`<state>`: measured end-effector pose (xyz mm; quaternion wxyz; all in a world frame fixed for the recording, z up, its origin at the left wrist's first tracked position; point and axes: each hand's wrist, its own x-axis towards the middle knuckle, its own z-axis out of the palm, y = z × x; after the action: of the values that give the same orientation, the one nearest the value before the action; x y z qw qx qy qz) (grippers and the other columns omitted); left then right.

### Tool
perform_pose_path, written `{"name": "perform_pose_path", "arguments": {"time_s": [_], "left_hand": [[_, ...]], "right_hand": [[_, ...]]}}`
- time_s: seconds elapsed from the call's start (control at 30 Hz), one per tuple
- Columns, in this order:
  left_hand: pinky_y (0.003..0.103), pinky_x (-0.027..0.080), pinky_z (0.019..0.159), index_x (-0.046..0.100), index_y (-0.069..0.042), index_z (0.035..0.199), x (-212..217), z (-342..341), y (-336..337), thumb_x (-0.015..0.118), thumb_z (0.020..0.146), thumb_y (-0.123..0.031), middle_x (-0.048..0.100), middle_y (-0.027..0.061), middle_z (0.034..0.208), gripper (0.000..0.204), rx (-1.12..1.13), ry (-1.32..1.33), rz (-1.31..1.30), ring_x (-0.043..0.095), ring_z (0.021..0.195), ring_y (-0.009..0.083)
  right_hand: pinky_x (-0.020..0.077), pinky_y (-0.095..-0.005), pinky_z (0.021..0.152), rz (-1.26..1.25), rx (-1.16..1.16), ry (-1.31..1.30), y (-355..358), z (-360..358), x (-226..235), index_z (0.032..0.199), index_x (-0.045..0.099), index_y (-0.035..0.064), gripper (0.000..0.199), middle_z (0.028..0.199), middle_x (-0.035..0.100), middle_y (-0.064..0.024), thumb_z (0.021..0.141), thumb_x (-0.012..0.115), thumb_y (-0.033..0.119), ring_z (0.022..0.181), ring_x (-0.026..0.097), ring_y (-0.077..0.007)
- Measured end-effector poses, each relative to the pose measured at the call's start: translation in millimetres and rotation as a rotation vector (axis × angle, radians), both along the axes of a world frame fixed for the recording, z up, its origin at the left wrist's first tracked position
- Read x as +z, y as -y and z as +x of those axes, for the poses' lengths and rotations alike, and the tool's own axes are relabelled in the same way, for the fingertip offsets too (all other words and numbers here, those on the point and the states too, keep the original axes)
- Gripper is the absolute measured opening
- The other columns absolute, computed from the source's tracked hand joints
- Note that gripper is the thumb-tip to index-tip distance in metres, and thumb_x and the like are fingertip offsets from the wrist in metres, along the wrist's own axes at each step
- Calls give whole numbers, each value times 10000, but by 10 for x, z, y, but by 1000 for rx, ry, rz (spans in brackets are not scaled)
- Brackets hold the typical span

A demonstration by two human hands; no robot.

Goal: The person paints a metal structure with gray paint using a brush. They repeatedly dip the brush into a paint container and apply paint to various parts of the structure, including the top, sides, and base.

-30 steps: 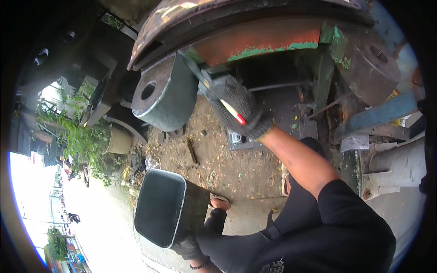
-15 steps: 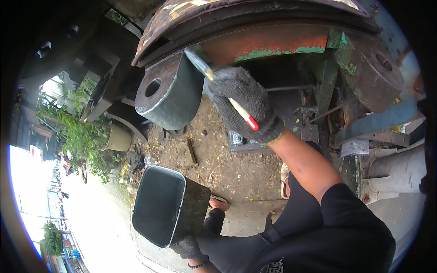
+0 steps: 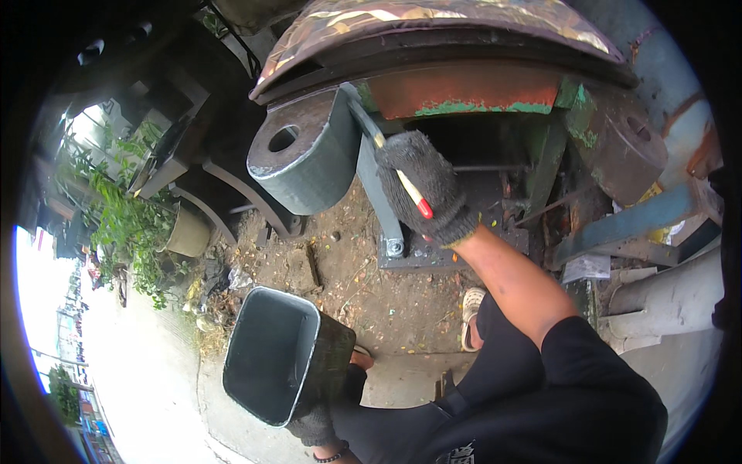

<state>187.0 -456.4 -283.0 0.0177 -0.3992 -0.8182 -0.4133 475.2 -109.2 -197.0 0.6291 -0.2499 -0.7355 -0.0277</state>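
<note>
My right hand (image 3: 421, 185), in a dark knit glove, is closed around a paintbrush (image 3: 408, 185) with a pale, red-tipped handle. Its bristle end reaches the edge of a curved metal bracket (image 3: 309, 174), grey on its side and brown on top around a round hole. Whether the bristles touch the metal is hard to tell. Low in the view, my left hand (image 3: 313, 425), also gloved, grips a tall square-mouthed container (image 3: 332, 359) near its bottom corner. Grey coats its inside walls; its outside is dark and stained. My left fingers are partly hidden behind it.
Above the bracket is a patterned cushion (image 3: 456, 19) over a red and green metal panel (image 3: 471, 93). A second, brown bracket (image 3: 622, 155) stands right, above a blue metal bar (image 3: 626, 224). A potted plant (image 3: 185, 232) and dark curved metal legs (image 3: 220, 185) are at left.
The view has shifted slightly, so the bracket and brush appear farther right. The brush end stays by the bracket's edge, and both hands keep their holds.
</note>
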Motion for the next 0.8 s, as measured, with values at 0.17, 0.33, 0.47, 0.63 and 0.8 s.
{"name": "perform_pose_path", "arguments": {"time_s": [0.17,0.33,0.47,0.63,0.8], "left_hand": [[559,478,1097,706,-89,1362,-884,-602,526,819,815,-357,712,194,1353,619,-114,-318,-263,636,1289,438],[560,471,1106,706,-86,1363,-129,39,42,803,819,-366,702,200,1377,619,-37,-68,-43,630,1303,437],[550,462,1128,693,-84,1385,-240,-67,102,773,839,-402,694,198,1397,637,-134,-194,-139,616,1327,440],[535,448,1152,682,-74,1400,-180,5,45,744,857,-417,670,195,1441,646,-25,51,-122,592,1364,435],[539,414,1186,667,-68,1419,-58,2,92,738,860,-408,648,195,1473,659,-44,215,-191,561,1399,427]], "right_hand": [[576,-472,857,46,-36,42,89,-6,163,1074,698,42,241,1046,685,-176,847,747,-22,984,673,-405],[571,-468,868,-70,-77,152,120,130,-136,1087,684,37,253,1028,669,-177,850,764,0,985,668,-405],[570,-475,867,119,-59,219,187,77,204,1112,690,36,305,1015,670,-169,823,767,-19,987,666,-406],[577,-457,835,-48,-156,321,97,124,-67,1127,694,26,311,1019,669,-172,824,749,-20,966,664,-390],[576,-432,841,-24,-49,232,207,-11,-3,1164,678,18,357,1035,665,-151,821,740,-63,979,662,-349]]}}
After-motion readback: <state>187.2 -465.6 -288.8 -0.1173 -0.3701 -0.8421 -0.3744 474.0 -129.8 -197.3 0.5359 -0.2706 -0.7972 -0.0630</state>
